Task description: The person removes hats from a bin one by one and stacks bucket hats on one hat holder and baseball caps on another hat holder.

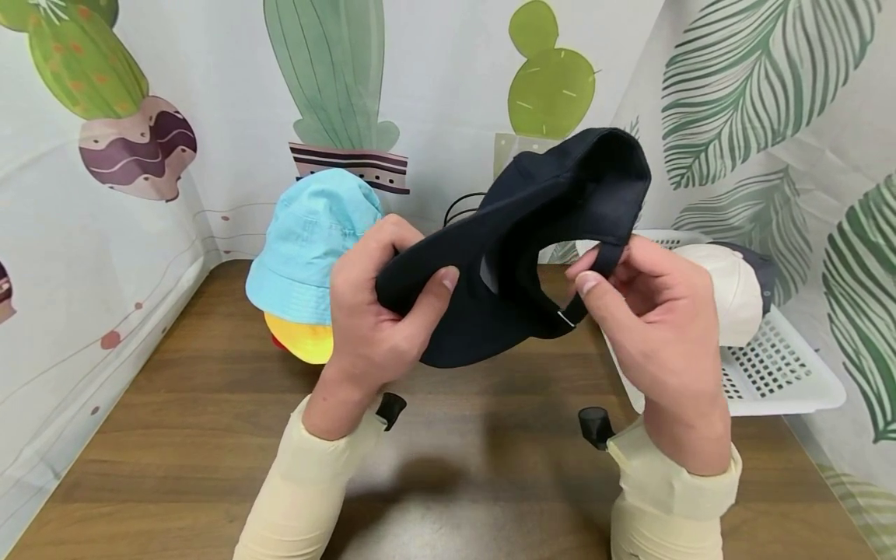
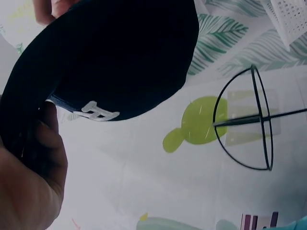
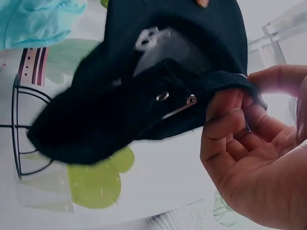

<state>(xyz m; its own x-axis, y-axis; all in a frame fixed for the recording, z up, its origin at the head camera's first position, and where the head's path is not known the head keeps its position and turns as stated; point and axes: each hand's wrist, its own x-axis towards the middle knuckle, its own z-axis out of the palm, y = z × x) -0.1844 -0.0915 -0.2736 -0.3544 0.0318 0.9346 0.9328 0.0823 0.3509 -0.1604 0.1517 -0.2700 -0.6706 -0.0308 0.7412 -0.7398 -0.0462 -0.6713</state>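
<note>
A dark navy baseball cap (image 1: 490,233) is held in the air between both hands, its hollow inside turned toward the head camera. My left hand (image 1: 378,311) grips the brim, thumb on one face and fingers behind. With thumb and fingers my right hand (image 1: 658,319) pinches the back strap, near the adjustment opening. White stitched lettering (image 2: 98,112) shows on the cap's front in the left wrist view. A metal buckle (image 3: 191,99) on the strap appears in the right wrist view.
Light blue (image 1: 315,241) and yellow (image 1: 308,334) hats are stacked at left on the wooden table (image 1: 483,467). A white basket (image 1: 777,373) at right holds a cream cap (image 1: 728,288) and a dark one. Behind the navy cap stands a black wire hat stand (image 2: 261,117).
</note>
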